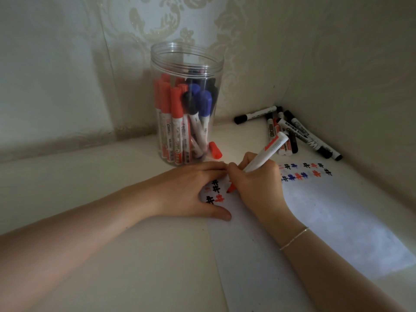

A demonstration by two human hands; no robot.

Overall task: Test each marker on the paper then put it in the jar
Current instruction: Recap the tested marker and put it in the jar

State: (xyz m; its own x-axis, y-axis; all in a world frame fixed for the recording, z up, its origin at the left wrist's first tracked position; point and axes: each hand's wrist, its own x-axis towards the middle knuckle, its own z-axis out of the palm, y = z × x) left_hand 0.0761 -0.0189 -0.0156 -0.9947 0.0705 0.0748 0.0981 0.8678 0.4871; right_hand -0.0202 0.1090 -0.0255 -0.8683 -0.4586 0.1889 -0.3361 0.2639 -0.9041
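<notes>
Right hand [256,185] pinches the red marker [265,154] mid-barrel, tip on the paper [315,221] — light, stiff, likely slick plastic. Left hand [191,190], grip spread, flattens the sheet; jar [186,64] at twelve o'clock.

Both forearms are bare; a thin, seemingly gold chain bracelet [293,238] circles the right wrist.

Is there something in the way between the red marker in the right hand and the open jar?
Nothing visible blocks it. The right hand holds the red marker on the paper; the jar stands behind, mouth open, no lid on. A loose red cap lies beside its base, below the likely path.
</notes>
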